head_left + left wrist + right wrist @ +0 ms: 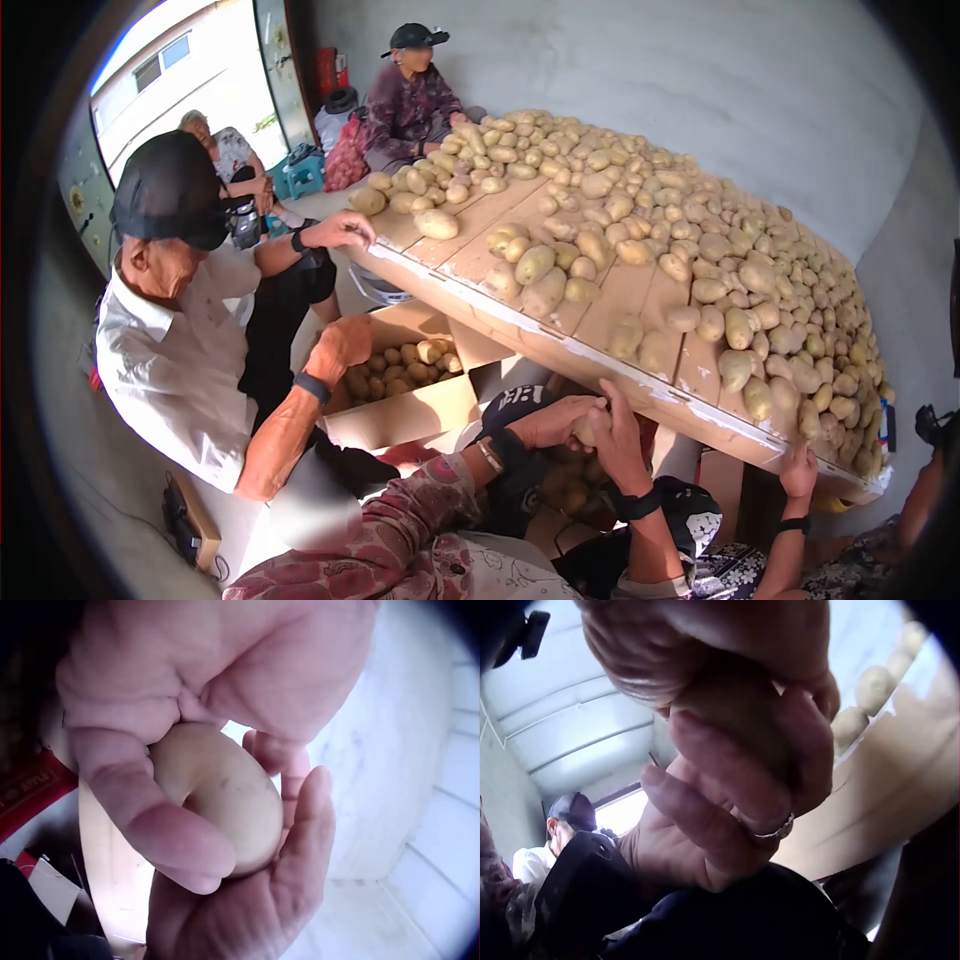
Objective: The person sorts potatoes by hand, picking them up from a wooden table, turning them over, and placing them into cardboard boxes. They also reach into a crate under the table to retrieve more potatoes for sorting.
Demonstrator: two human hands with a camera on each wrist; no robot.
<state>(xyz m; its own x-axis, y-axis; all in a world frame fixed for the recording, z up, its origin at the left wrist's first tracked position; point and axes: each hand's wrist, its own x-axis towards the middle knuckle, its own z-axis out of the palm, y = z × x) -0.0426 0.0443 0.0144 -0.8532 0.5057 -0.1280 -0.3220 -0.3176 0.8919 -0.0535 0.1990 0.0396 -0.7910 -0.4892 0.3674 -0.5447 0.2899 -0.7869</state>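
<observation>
Both my hands meet at one pale potato (pixel 236 799) in front of the table's near edge. My left hand (pixel 553 423) grips it, fingers curled round its side. From the other side my right hand (pixel 622 450) holds the same potato, with one fingertip pointing up beside it in the left wrist view. In the right wrist view a ring (pixel 780 827) shows on a left finger, and the potato is shaded and largely covered. Below my hands, a container of potatoes (pixel 572 485) is partly hidden by my arms.
A cardboard-topped table (pixel 470 232) bears a large heap of potatoes (pixel 690 235). An open carton (pixel 425 415) with potatoes stands on the left, beside a person in a white shirt (pixel 170 370). Another person's hand (pixel 797 468) touches the table edge at right; more people sit behind.
</observation>
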